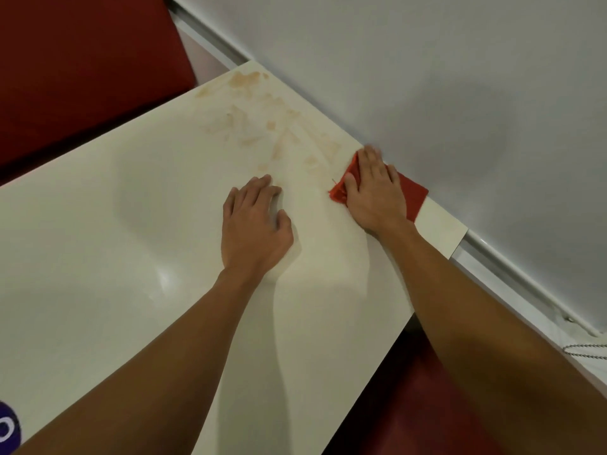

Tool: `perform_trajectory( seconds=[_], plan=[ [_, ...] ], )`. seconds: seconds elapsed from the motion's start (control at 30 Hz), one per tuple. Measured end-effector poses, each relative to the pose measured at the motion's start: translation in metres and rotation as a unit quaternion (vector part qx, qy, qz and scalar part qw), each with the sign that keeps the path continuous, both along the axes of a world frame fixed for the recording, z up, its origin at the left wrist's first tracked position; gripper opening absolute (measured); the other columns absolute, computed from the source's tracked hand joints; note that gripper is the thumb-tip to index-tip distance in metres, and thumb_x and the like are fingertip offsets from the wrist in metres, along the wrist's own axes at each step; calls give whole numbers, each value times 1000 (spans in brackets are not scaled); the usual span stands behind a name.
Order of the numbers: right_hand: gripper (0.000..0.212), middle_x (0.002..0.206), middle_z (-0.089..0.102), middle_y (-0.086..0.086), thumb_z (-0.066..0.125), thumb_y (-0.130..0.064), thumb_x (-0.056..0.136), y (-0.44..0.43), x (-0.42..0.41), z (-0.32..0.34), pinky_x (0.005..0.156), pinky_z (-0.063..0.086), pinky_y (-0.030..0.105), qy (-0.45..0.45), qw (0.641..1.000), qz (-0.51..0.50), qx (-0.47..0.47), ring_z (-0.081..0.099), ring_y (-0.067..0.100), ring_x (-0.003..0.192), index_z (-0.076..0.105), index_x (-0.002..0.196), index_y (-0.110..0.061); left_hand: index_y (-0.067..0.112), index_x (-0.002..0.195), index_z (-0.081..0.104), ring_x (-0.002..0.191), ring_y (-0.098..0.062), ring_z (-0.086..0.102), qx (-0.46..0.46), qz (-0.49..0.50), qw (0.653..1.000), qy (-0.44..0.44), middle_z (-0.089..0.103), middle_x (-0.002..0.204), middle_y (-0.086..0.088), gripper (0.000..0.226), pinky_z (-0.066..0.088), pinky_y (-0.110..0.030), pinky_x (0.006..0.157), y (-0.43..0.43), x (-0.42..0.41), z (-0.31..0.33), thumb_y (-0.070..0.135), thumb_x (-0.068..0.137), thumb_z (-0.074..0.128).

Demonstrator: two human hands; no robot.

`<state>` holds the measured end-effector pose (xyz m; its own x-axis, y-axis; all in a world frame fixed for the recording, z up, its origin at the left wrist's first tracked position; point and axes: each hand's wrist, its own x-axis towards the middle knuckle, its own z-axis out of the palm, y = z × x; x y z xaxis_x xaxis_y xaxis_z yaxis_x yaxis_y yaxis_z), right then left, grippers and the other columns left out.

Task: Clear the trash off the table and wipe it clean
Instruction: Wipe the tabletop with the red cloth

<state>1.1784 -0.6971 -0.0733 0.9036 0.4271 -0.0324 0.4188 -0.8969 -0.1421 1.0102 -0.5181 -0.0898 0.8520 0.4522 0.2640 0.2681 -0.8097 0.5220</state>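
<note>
Where the frame cut off the table's near-left part, a purple object with a white ring (8,428) lay, too cropped to name. Beyond the table's left edge, a dark red upholstered seat (82,60) showed matte and padded. The table (98,224) itself was a hard, glossy off-white slab, smooth enough to throw back glare, so a cloth would likely glide over it easily. Toward the far corner, where the wall-side edge met the seat, brownish stains (262,119) spread in thin streaks and patches. They looked dried rather than pooled and would probably need firm pressure and several passes. No trash showed on the surface, so clearing seemed done and wiping only partly so. The left hand (256,221) lay palm-down near the table's middle, fingers relaxed and slightly spread, grasping nothing, apparently bracing. The right hand (374,188) pressed flat, fingers straight, on a red cloth (415,195) at the wall-side edge, nearer its right corner. The cloth looked thin, soft and limp, with frayed threads at its left border. Light as it seemed, it would likely bunch if pinched, so a spread palm over its middle looked the best hold. The wall (460,77) was plain matte grey-white, and a beaded chain (584,348) showed farthest right.
</note>
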Motion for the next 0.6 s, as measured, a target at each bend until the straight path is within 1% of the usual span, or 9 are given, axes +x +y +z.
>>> perform_trajectory(
  seconds=[0.07,0.2,0.27,0.33,0.37,0.4,0.5,0.53,0.6],
  plan=[
    [71,176,1,4,13,-51,108,20,5,1,131,3,44,6,1000,-13,-2,-2,16,162,6,167,-11,20,134,63,148,-16,40,-1,-4,1000,4,52,154,4,46,20,-42,128,0,0,1,31,91,52],
    [67,176,1,0,15,-48,110,10,-45,6,131,4,42,10,996,92,7,-3,14,161,7,168,-15,16,136,63,150,-17,38,-26,-7,1000,7,52,155,1,49,19,-44,129,0,-2,5,28,89,52],
    [65,176,-1,-3,15,-48,111,-18,-78,6,132,2,41,1,993,118,5,-7,10,161,5,168,-17,13,137,63,148,-18,39,-73,-7,997,-9,52,155,-1,49,25,-42,127,3,-3,7,22,89,55],
    [65,176,-3,-6,13,-50,112,-41,-89,5,132,2,41,-2,995,99,-2,-10,8,160,4,168,-20,12,137,62,148,-16,38,-130,2,991,-24,50,155,-1,45,29,-32,124,12,-3,10,16,92,59],
    [66,176,-3,-6,12,-52,111,-45,-86,6,132,3,42,0,998,65,-3,-9,8,160,3,168,-20,13,138,61,148,-15,36,-139,6,990,-22,49,156,-1,44,28,-27,123,18,-4,11,15,94,59],
    [67,176,-3,-5,10,-53,110,-43,-78,6,132,4,44,1,1000,20,-4,-8,10,161,3,168,-19,13,138,60,149,-16,35,-133,9,991,-19,48,156,-2,43,27,-27,123,26,-5,12,16,95,59],
    [72,176,-4,2,11,-52,107,-4,-57,4,131,1,48,13,996,-90,2,-8,17,161,3,167,-14,8,136,61,147,-25,39,-87,14,996,-18,52,153,-8,45,29,-39,125,51,-7,12,17,92,55],
    [73,176,-5,3,12,-52,107,13,-56,3,131,0,48,14,996,-91,-1,-9,17,161,2,167,-13,6,137,61,146,-28,40,-73,13,997,-14,53,152,-11,48,29,-42,125,57,-9,11,17,91,54],
    [72,176,-5,2,13,-52,108,32,-70,3,131,-1,47,8,1000,-21,-5,-9,16,161,3,167,-13,5,136,61,144,-30,43,-42,5,999,-6,55,151,-12,50,29,-46,125,59,-12,8,19,89,52]
  ],
)
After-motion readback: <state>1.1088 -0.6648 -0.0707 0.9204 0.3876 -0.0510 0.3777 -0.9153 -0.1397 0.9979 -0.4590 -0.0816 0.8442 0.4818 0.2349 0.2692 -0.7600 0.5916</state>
